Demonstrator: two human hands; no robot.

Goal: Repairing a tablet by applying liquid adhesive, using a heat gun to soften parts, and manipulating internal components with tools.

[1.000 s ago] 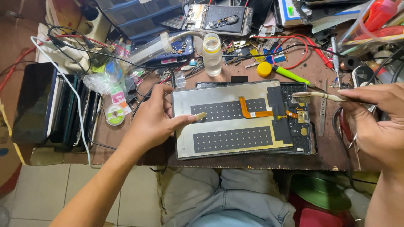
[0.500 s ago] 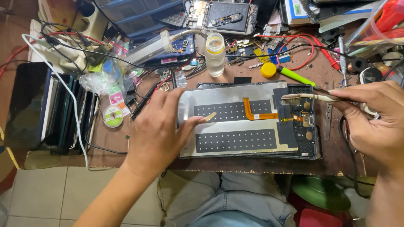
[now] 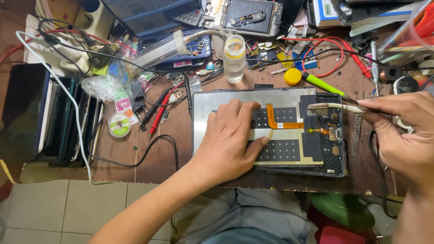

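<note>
Left hand (image 3: 228, 142) flat on opened tablet (image 3: 289, 135), palm down, fingers spread, pinning it to bench (image 3: 172, 153); grips nothing. Right hand (image 3: 400, 135) at tablet's 3 o'clock, fingers closed on brush (image 3: 337, 107). Bristles over tablet's dark board section, 1 o'clock corner. Orange flex cable (image 3: 278, 119) near tablet centre. Clear bottle (image 3: 234, 58) at 12 o'clock. Yellow cap (image 3: 292, 76) at 1 o'clock from the tablet's centre.

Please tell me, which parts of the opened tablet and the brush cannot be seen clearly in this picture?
- Head view: opened tablet, its left middle is covered by the left hand.
- Brush: the handle end is hidden inside the right hand.
- Small board parts near the bristles: too small to tell.
</note>
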